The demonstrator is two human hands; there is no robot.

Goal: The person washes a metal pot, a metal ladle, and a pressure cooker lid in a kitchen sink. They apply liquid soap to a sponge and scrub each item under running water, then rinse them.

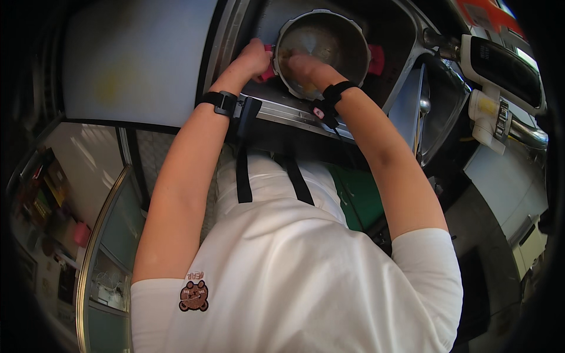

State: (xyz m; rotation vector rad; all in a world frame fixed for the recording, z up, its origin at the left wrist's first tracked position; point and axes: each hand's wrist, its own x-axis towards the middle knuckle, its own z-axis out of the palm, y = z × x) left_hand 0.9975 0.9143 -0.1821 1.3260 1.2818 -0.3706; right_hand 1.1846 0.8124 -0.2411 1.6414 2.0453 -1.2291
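A metal pot (pixel 346 42) with red side handles sits in the basin of a stainless steel sink (pixel 393 20). My left hand (pixel 255 58) grips the pot's left handle (pixel 268 74). The opposite handle (pixel 376 60) is free, pointing right. Inside the pot, my right hand (pixel 305 67) reaches down near the left inner wall, its fingers bent and partly hidden. Something yellowish-brown shows by those fingers; whether it is a scrubber or residue, and whether I hold it, I cannot tell.
Right of the basin stands a white and black faucet unit (pixel 503 73). A second basin (pixel 446 114) holds a flat board (pixel 404 110) and a rounded metal utensil (pixel 424 105). A pale, yellow-stained surface (pixel 132 66) lies left of the sink. Black straps circle both wrists.
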